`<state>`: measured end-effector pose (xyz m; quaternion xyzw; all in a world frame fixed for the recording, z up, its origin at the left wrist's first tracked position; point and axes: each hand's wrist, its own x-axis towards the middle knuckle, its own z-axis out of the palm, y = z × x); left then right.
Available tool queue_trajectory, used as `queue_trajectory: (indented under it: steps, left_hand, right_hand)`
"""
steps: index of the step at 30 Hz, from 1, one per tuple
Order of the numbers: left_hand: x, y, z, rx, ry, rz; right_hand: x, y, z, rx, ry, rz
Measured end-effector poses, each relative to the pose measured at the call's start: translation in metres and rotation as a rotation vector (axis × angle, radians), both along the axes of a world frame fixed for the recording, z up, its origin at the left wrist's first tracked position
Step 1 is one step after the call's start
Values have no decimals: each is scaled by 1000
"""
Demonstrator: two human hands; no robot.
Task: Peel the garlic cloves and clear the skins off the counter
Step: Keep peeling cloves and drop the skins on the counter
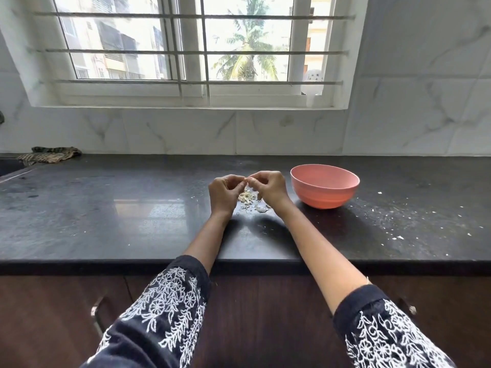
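My left hand [224,193] and my right hand [269,188] meet above the dark counter [106,213], fingertips pinched together on a small pale garlic clove [246,179] that is mostly hidden between them. Directly below the hands lies a little heap of papery garlic skins [248,199], with more pale scraps [261,207] just in front of it. A pink bowl [324,189] stands upright on the counter just right of my right hand; its inside is not visible from here.
Small white flecks [398,221] are scattered over the counter's right side. A striped cloth [49,155] lies at the back left by a sink edge. A tiled wall and window run behind. The counter's front edge [239,262] lies over brown cabinet doors.
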<state>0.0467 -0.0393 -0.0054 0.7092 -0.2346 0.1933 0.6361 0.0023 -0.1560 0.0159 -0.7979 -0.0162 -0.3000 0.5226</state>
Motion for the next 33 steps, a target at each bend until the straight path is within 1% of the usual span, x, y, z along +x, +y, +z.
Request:
queue_trajectory:
  steps: [3,5,10,15,19,23,25,28,31,33]
  left_hand:
    - [-1,-1,0,16,-73,37]
    - [-2,-1,0,16,-95,55]
    - [-2,1,0,50,-140,67]
    - [-6,-1,2,112,-197,70]
    - [-7,-1,2,82,-176,47]
    - [-9,-4,2,120,-181,48]
    - [-9,-3,2,73,-148,51]
    - [-4,0,2,-68,17,-28]
    - [-1,-1,0,-164,144,-108]
    - [-3,-2,1,-185,176,-129]
  right_hand:
    - [-2,0,0,164,10,92]
    - [-5,-1,0,238,16,156]
    - [-9,-1,3,261,27,187]
    - [-10,2,3,212,-31,93]
    - [-7,5,3,186,-49,14]
    - [-3,7,1,194,-34,-49]
    - [-2,8,1,254,-21,2]
    - [-2,8,0,357,11,83]
    - [1,6,-3,326,39,67]
    - [2,5,-3,321,64,100]
